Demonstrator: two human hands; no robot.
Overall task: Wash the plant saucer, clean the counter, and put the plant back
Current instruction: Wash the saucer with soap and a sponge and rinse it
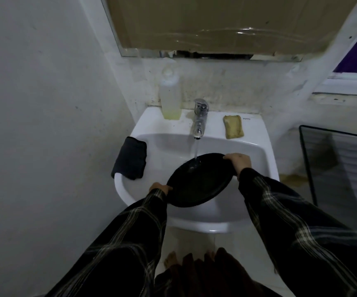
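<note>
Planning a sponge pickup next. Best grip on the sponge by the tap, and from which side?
Probably pinch the sponge across its two long edges, coming from above and the front. It lies flat on the sink ledge right of the tap, long axis pointing at the wall, nothing touching it. The right hand is nearer, but now holds the saucer.
</note>
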